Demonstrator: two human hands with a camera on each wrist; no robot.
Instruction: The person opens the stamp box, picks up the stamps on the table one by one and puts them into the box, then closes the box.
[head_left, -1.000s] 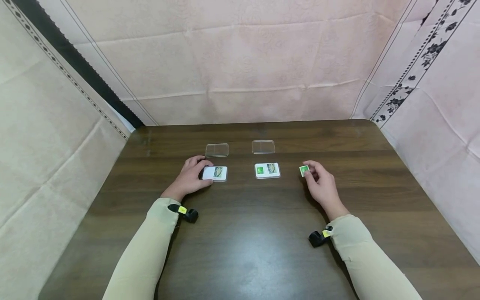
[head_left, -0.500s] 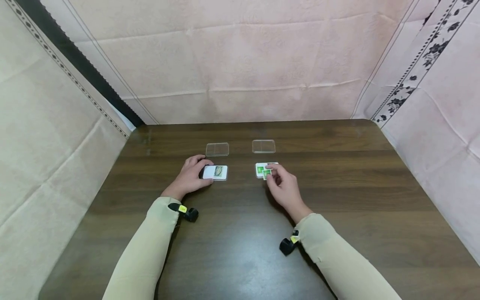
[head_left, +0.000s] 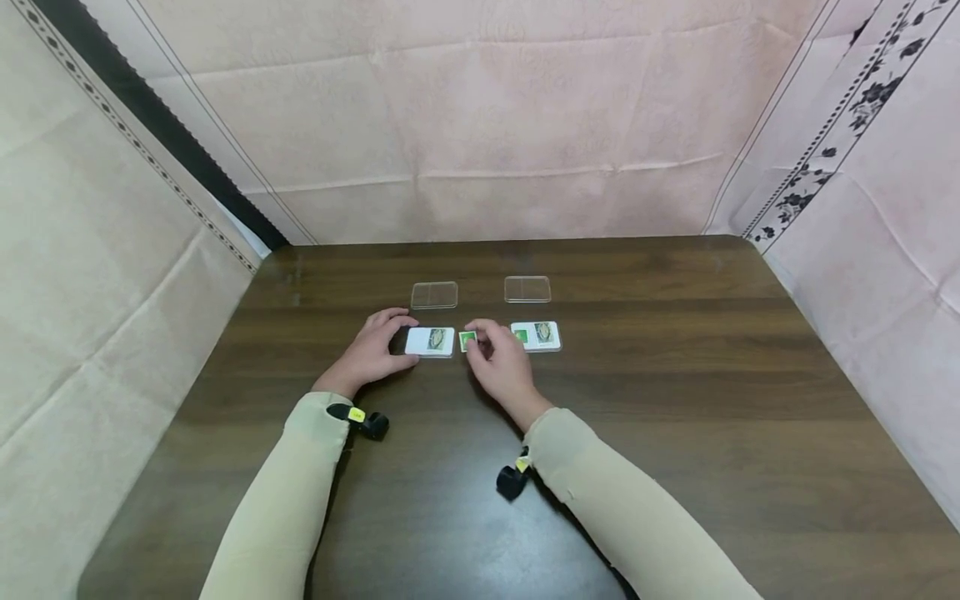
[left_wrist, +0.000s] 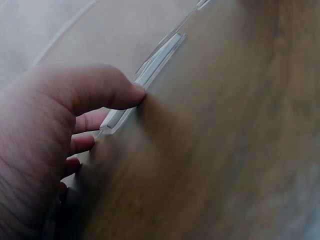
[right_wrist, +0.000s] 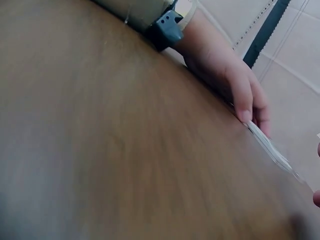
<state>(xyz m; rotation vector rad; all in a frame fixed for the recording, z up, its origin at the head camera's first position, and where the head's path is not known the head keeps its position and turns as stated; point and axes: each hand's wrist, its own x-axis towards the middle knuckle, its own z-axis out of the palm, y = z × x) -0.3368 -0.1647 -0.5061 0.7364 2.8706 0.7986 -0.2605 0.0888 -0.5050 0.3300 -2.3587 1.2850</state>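
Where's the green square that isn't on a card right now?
In the head view, the green square is pinched by the right hand, just right of the white card stack that the left hand grips.

The small green card [head_left: 469,337] was partly covered by the right hand [head_left: 501,363].
In the middle of the head view, this hand also hid the lower left corner of the right card stack [head_left: 543,337], and the prints on the cards were too small to make out. The left sleeve [head_left: 258,508] and the right sleeve [head_left: 637,500] were cut by the bottom edge. In the left wrist view, the left hand [left_wrist: 37,135] was cut at the left edge, its thumb covered part of the left card stack [left_wrist: 159,61], and the table [left_wrist: 220,140] was blurred. In the right wrist view, the right edge cut away most of the right hand.
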